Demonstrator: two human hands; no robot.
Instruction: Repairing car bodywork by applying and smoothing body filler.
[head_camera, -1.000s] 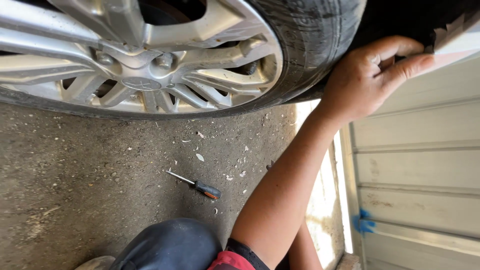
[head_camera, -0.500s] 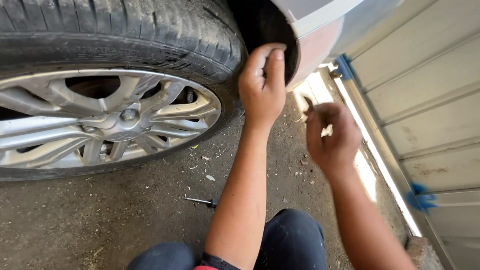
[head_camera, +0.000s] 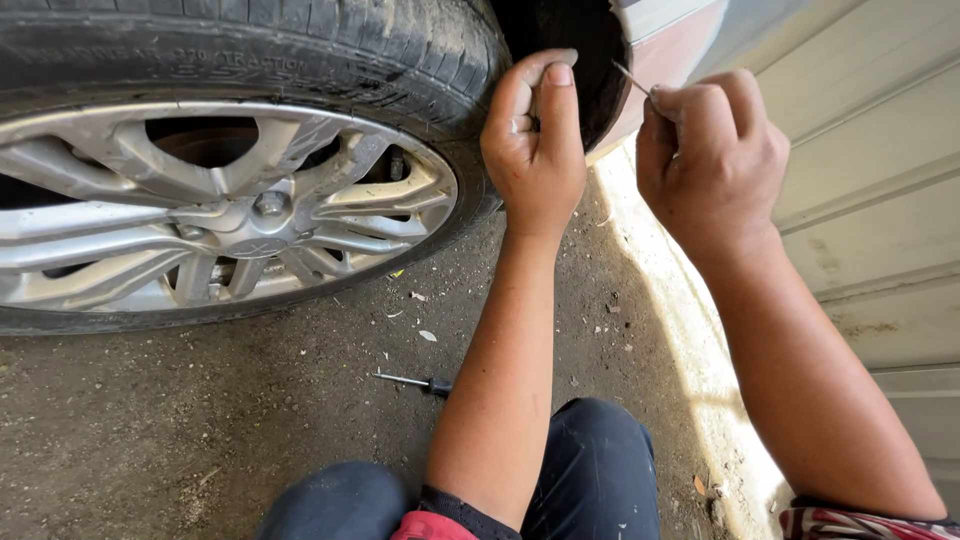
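Thin metal pin (head_camera: 630, 77) pinched in right hand (head_camera: 712, 165) at 1 o'clock, left hand (head_camera: 535, 150) fingers pressed together by tyre (head_camera: 300, 50) at 12; feeding step, needs steady aim.

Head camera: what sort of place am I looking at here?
Probably a driveway or yard beside a garage, where a car is being worked on. A car wheel with a silver alloy rim stands on rough concrete ground, a screwdriver lies on it, and a panelled door runs along the right.
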